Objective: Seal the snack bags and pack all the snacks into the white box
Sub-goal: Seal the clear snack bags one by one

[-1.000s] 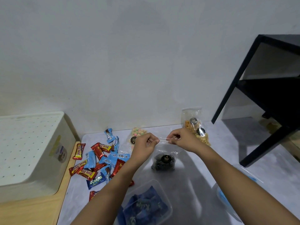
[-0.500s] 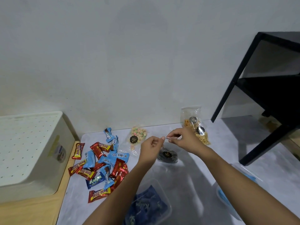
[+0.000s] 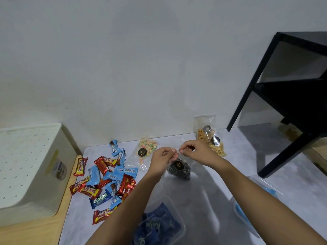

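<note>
Left hand point(image 3: 163, 160) and right hand point(image 3: 196, 152) each pinch the top of a clear bag of dark cookies point(image 3: 178, 169); red "Beng-beng" bars point(image 3: 103, 213) and a blue "Kalpa" packet point(image 3: 100, 201) lie on the worktop point(image 3: 203, 191).

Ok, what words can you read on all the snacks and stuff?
"beng-beng": red wrappers in the pile.
"Kalpa": blue wrapper in the pile.
"Kalp", rest hidden: dark blue pack.
Too small to read: round black labels on the dark snack bag, pastel snack bag and orange snack bag; barcode; sticker on the white box.
</note>
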Action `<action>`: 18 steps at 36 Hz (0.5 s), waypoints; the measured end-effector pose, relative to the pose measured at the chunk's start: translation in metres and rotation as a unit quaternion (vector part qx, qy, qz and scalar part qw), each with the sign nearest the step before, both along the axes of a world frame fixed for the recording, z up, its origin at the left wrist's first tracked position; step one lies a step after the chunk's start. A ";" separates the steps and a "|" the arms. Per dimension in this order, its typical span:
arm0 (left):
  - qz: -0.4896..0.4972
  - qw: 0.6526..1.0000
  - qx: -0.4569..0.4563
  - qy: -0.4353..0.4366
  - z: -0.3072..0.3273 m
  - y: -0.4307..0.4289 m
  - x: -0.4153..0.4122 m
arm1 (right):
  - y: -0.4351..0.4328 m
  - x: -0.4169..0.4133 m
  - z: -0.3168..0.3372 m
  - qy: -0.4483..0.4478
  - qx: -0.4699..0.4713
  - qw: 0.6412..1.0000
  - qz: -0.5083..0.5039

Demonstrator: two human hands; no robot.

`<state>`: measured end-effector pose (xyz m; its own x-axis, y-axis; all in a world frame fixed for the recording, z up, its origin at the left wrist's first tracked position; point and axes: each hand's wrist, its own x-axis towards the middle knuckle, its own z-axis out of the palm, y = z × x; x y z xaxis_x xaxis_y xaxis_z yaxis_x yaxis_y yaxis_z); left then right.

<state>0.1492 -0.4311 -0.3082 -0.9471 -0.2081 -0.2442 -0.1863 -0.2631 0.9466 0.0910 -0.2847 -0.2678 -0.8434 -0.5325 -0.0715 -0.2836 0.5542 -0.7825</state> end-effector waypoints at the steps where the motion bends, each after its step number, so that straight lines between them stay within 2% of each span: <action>1: -0.001 1.000 0.002 0.001 0.000 0.000 0.000 | 0.000 0.000 0.000 0.001 -0.005 1.000 -0.005; 13: -0.021 0.999 -0.042 0.008 0.005 0.001 -0.004 | -0.007 -0.007 -0.002 -0.058 0.007 0.997 -0.055; 18: -0.009 0.998 -0.066 0.005 0.000 0.002 -0.006 | -0.008 -0.011 -0.001 -0.109 0.022 0.990 -0.084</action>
